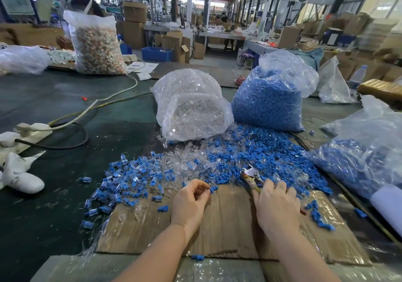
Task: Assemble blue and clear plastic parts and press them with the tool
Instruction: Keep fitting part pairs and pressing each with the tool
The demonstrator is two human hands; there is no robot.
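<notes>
Heap of assembled pieces lies on the bench, out past the left hand and to its outer side. Left hand hovers over the cardboard sheet, fingertips pinching one blue part; the part pokes out toward the right hand. Loose clear parts sit just beyond the left fingers. Right hand grips the pressing tool by its handle. The tool's long axis runs away and leftward, metal head near the pinched part but apart from it. Likely next: a clear part, nearer the left hand. Loose blue parts spread beyond the right hand.
</notes>
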